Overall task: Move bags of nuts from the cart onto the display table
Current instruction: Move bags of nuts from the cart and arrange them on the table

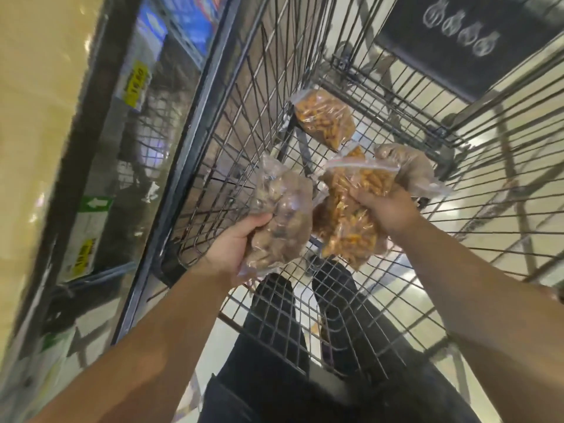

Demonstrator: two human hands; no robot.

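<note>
Both forearms reach down into the wire cart (244, 132). My left hand (235, 248) is curled round a clear bag of pale brown nuts (280, 209), held up near the cart's left wall. My right hand (387, 209) grips a zip bag of orange nuts (345, 215) just beside it. Behind my right hand is a second pale brown bag (412, 172); whether my fingers hold it too, I cannot tell. Another orange bag (323, 117) lies on the cart floor toward the far end. Yellow price tags (137, 83) mark the shelf left of the cart.
</note>
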